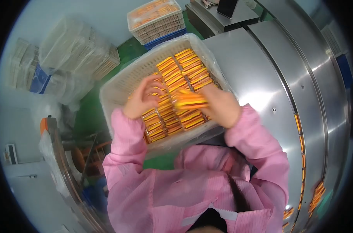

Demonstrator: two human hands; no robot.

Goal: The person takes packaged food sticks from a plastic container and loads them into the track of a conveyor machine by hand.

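A plastic-lined white crate [124, 70] in front of me holds rows of small yellow, orange and brown striped sticks in clear wrap [170, 73]. In my right hand [223, 105] is a bunch of the striped sticks [190, 99], held above the rows and blurred by motion. My left hand [144, 97] hovers over the crate's left part with fingers apart and curved, and nothing shows in it. Whether its fingertips touch the sticks below I cannot tell.
Right of the crate is a steel machine table [242, 70] with a narrow slot carrying a line of sticks [301, 143]. More sticks lie in a heap [317, 197] at lower right. Stacked crates [157, 23] stand behind, and wrapped crates [73, 48] at left.
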